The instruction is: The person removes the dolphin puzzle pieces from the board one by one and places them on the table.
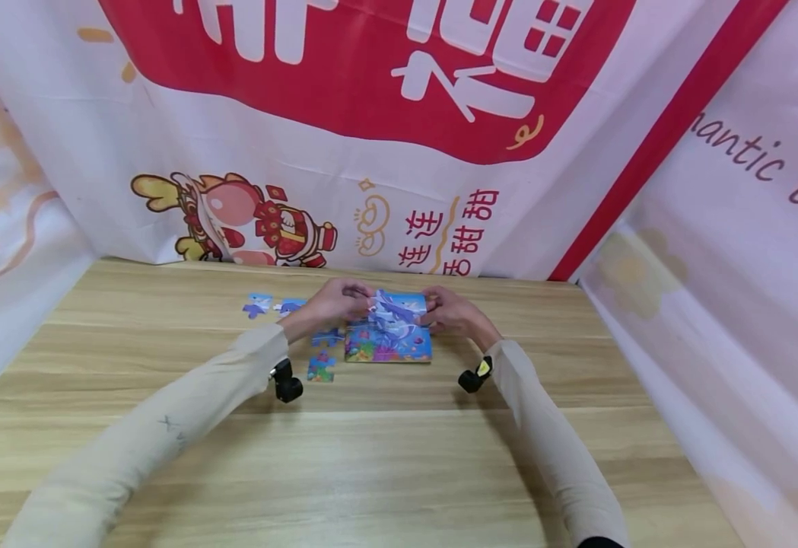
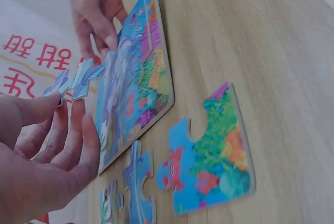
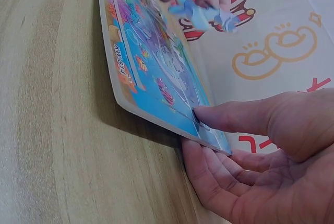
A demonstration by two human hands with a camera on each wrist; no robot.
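My left hand (image 1: 335, 301) pinches a blue and white jigsaw piece (image 2: 81, 82) between thumb and fingertips. The piece is held above the far left part of a jigsaw board (image 1: 388, 352) printed with a colourful undersea picture. On the board's right side, my right hand (image 1: 456, 313) grips the edge, its thumb (image 3: 229, 117) on the printed face and its fingers underneath. That side of the board looks slightly raised from the table in the right wrist view. Part of the board's far side is hidden by glare and hands.
Left of the board lie loose jigsaw pieces: a corner piece with coral (image 1: 321, 367), a blue one (image 1: 328, 336) beyond it, and others (image 1: 258, 305) farther back. The wooden table (image 1: 371, 472) ends at a printed cloth backdrop (image 1: 344, 205) with side cloths.
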